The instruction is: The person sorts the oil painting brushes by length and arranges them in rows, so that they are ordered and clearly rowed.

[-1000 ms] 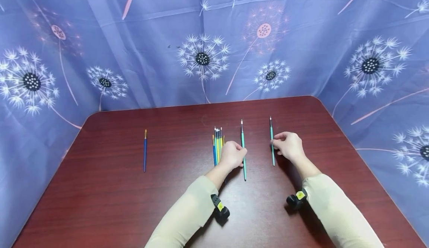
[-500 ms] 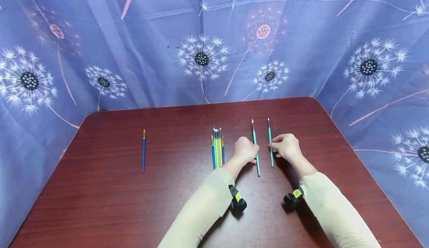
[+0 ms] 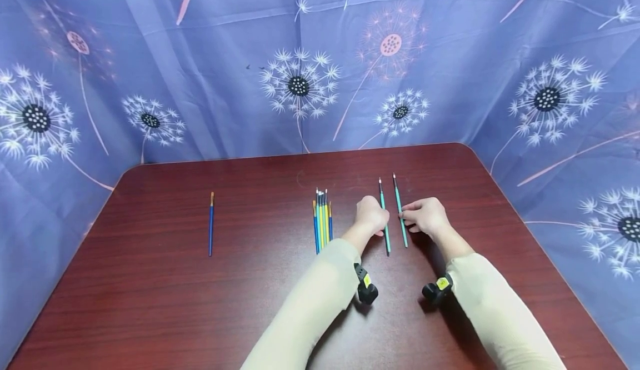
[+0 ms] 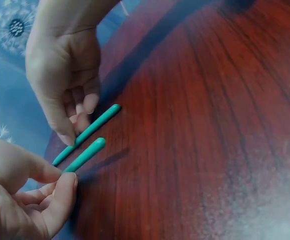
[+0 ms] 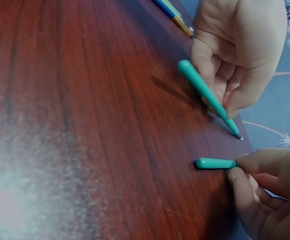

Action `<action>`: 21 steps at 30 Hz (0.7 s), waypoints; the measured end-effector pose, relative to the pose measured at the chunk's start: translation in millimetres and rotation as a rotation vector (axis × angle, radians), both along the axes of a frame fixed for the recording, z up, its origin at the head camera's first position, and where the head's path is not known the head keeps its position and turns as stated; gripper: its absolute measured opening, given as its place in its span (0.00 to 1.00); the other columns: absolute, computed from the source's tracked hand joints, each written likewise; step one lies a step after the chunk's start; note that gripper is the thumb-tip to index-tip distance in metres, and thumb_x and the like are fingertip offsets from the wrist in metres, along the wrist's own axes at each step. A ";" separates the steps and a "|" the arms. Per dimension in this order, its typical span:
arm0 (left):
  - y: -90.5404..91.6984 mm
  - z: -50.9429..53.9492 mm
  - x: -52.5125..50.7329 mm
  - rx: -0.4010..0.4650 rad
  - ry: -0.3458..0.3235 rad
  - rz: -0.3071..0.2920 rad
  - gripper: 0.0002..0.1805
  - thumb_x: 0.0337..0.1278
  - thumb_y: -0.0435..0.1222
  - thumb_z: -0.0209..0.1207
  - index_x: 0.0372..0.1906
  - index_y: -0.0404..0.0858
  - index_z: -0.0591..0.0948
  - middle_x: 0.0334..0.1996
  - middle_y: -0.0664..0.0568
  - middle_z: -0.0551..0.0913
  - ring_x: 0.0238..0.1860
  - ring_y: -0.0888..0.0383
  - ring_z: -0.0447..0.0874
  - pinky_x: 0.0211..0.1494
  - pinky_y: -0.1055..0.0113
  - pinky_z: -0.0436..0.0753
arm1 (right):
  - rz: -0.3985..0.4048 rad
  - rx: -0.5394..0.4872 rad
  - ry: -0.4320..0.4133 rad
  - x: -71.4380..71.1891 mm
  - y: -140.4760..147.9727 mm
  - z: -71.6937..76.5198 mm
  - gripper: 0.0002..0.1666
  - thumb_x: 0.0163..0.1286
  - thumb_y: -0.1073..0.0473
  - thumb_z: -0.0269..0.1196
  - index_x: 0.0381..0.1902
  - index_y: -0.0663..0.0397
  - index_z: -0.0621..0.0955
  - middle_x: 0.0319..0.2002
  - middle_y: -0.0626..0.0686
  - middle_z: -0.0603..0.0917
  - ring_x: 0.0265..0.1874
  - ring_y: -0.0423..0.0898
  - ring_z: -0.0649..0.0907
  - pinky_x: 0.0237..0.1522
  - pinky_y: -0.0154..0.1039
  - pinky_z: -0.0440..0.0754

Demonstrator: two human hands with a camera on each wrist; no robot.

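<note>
Two teal paintbrushes lie side by side with bristles away from the person, a narrow gap between them. The left hand [image 3: 370, 215] pinches the left teal brush [image 3: 386, 238] between thumb and fingers; in the left wrist view that brush [image 4: 87, 154] casts a shadow apart from its handle. The right hand [image 3: 426, 216] pinches the right teal brush [image 3: 403, 229]; in the right wrist view its handle end [image 5: 216, 163] rests on the table. Left of the left hand is a bundle of blue, teal and yellow brushes [image 3: 322, 223], partly hidden by the sleeve.
A lone blue brush [image 3: 211, 225] lies on the left of the dark red table [image 3: 150, 292]. Purple curtains [image 3: 225, 81] with dandelion prints hang round the table's back and sides. A small black camera [image 3: 367, 286] is strapped to the left wrist, another [image 3: 437, 289] to the right.
The left hand has carried its teal brush rightward, away from the bundle and close to the other teal brush. The right hand's brush has shifted slightly left and now tilts.
</note>
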State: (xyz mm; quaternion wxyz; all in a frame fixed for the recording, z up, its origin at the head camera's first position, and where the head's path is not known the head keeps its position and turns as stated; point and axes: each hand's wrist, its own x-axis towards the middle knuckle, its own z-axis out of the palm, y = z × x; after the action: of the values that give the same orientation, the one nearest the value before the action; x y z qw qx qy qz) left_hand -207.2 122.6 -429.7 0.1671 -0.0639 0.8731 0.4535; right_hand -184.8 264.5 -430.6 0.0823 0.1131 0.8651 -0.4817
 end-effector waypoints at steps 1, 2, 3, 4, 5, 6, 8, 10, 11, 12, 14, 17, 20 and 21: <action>1.4 0.6 0.4 -0.043 0.017 -0.022 0.09 0.57 0.32 0.57 0.22 0.36 0.76 0.24 0.45 0.81 0.08 0.58 0.78 0.14 0.70 0.78 | -0.001 -0.008 -0.001 -0.1 0.4 0.2 0.19 0.62 0.65 0.62 0.47 0.75 0.79 0.30 0.63 0.87 0.21 0.37 0.84 0.26 0.38 0.85; 2.8 1.1 0.8 -0.088 0.032 -0.046 0.09 0.56 0.32 0.57 0.22 0.36 0.77 0.24 0.46 0.82 0.08 0.59 0.77 0.14 0.71 0.77 | 0.001 -0.014 -0.002 -0.2 0.8 0.3 0.19 0.62 0.65 0.62 0.47 0.75 0.79 0.31 0.63 0.87 0.22 0.37 0.84 0.26 0.38 0.85; 4.3 1.7 1.1 -0.130 0.045 -0.070 0.09 0.56 0.32 0.57 0.22 0.37 0.77 0.24 0.46 0.83 0.07 0.60 0.77 0.14 0.72 0.77 | 0.001 -0.020 -0.002 -0.2 0.9 0.5 0.19 0.62 0.65 0.62 0.47 0.76 0.79 0.31 0.63 0.87 0.22 0.38 0.84 0.26 0.38 0.85; 5.6 2.1 1.6 -0.168 0.055 -0.090 0.08 0.56 0.32 0.57 0.22 0.38 0.78 0.24 0.47 0.84 0.07 0.61 0.77 0.14 0.73 0.76 | -0.001 -0.025 -0.002 -0.2 1.2 0.5 0.19 0.62 0.65 0.62 0.47 0.76 0.79 0.32 0.63 0.87 0.22 0.38 0.85 0.26 0.38 0.85; 7.0 2.6 2.0 -0.190 0.062 -0.101 0.08 0.55 0.32 0.58 0.22 0.38 0.78 0.23 0.47 0.84 0.07 0.61 0.77 0.13 0.73 0.76 | -0.003 -0.027 -0.001 -0.1 1.3 0.4 0.19 0.61 0.66 0.62 0.47 0.76 0.79 0.32 0.63 0.87 0.22 0.38 0.85 0.26 0.38 0.85; 8.2 3.0 2.3 -0.193 0.061 -0.104 0.08 0.54 0.31 0.58 0.21 0.38 0.79 0.23 0.47 0.84 0.08 0.61 0.77 0.13 0.73 0.75 | -0.001 -0.027 0.000 0.2 1.4 0.6 0.19 0.61 0.65 0.62 0.47 0.76 0.79 0.32 0.63 0.87 0.22 0.38 0.85 0.27 0.38 0.85; 9.2 3.4 2.9 -0.156 0.051 -0.097 0.08 0.53 0.29 0.58 0.20 0.37 0.79 0.22 0.47 0.84 0.08 0.61 0.78 0.14 0.73 0.75 | 0.002 -0.034 0.002 0.3 1.3 0.1 0.19 0.61 0.66 0.62 0.47 0.76 0.79 0.32 0.63 0.87 0.23 0.38 0.85 0.27 0.38 0.85; 9.9 2.4 3.1 -0.067 0.031 -0.065 0.08 0.53 0.27 0.57 0.21 0.36 0.79 0.23 0.45 0.83 0.10 0.60 0.79 0.14 0.72 0.77 | 0.003 -0.042 0.002 0.5 1.2 0.0 0.19 0.62 0.66 0.62 0.47 0.76 0.79 0.32 0.64 0.87 0.23 0.38 0.85 0.27 0.38 0.85; 9.9 2.0 3.2 -0.026 0.026 -0.053 0.07 0.52 0.27 0.56 0.22 0.34 0.79 0.23 0.44 0.83 0.10 0.60 0.80 0.15 0.72 0.77 | 0.005 -0.046 0.002 0.6 1.4 -0.3 0.19 0.62 0.66 0.62 0.47 0.76 0.79 0.32 0.64 0.87 0.23 0.38 0.85 0.27 0.38 0.85; 9.5 2.1 3.9 0.021 0.022 -0.040 0.05 0.52 0.26 0.55 0.25 0.33 0.80 0.25 0.44 0.83 0.11 0.59 0.80 0.15 0.72 0.77 | 0.008 -0.051 0.001 0.7 1.7 -0.4 0.19 0.62 0.66 0.62 0.47 0.76 0.79 0.32 0.64 0.87 0.23 0.38 0.85 0.27 0.38 0.85; 8.8 2.2 5.6 0.106 0.007 -0.019 0.06 0.53 0.26 0.54 0.33 0.31 0.82 0.30 0.44 0.84 0.13 0.59 0.81 0.17 0.72 0.79 | 0.013 -0.061 -0.003 0.7 2.4 -0.9 0.19 0.62 0.66 0.61 0.48 0.76 0.79 0.33 0.63 0.87 0.24 0.38 0.85 0.27 0.38 0.85; 8.6 0.7 8.4 0.191 -0.006 -0.009 0.12 0.53 0.26 0.55 0.44 0.31 0.82 0.36 0.45 0.86 0.17 0.57 0.84 0.21 0.71 0.81 | 0.022 -0.081 -0.008 0.7 4.2 -1.9 0.19 0.63 0.66 0.61 0.49 0.77 0.78 0.33 0.63 0.87 0.24 0.38 0.85 0.28 0.37 0.85; 10.6 -3.0 10.1 0.271 -0.010 0.012 0.14 0.54 0.26 0.57 0.46 0.31 0.81 0.35 0.45 0.87 0.21 0.54 0.86 0.24 0.69 0.83 | 0.020 -0.104 -0.014 0.2 6.3 -3.1 0.19 0.63 0.66 0.60 0.49 0.77 0.78 0.33 0.62 0.87 0.24 0.37 0.85 0.28 0.37 0.85; 11.5 -4.4 10.5 0.298 -0.009 0.018 0.13 0.54 0.26 0.57 0.46 0.30 0.81 0.34 0.45 0.87 0.23 0.53 0.87 0.25 0.69 0.83 | 0.022 -0.108 -0.015 0.2 6.9 -3.2 0.19 0.63 0.67 0.60 0.49 0.77 0.78 0.33 0.61 0.87 0.24 0.37 0.85 0.28 0.37 0.85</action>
State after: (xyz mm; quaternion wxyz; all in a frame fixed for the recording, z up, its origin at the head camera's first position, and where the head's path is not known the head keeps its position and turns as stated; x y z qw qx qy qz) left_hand -196.6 134.1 -434.0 0.1745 -0.0484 0.7946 0.5795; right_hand -184.6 271.4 -433.7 0.1000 0.1024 0.8383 -0.5261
